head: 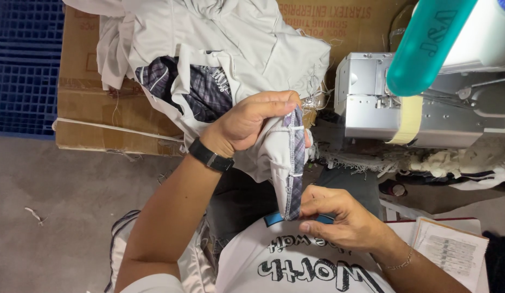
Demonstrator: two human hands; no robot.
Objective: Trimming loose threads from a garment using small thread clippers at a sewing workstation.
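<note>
My left hand (247,120), with a black watch on the wrist, grips the upper end of a white garment piece (274,154) that has a plaid-trimmed stitched edge (296,163). My right hand (336,214), wearing a thin bracelet, pinches the lower end of that same edge close to my chest. The seam is stretched nearly upright between both hands. More of the white and plaid fabric (209,49) lies heaped on a cardboard box beyond my left hand.
A grey sewing machine (420,103) with a teal thread cone (426,43) stands at the right, lint and thread scraps below it. Cardboard boxes (100,108) sit at the left, a blue crate (24,59) behind. Papers (453,249) lie at the lower right.
</note>
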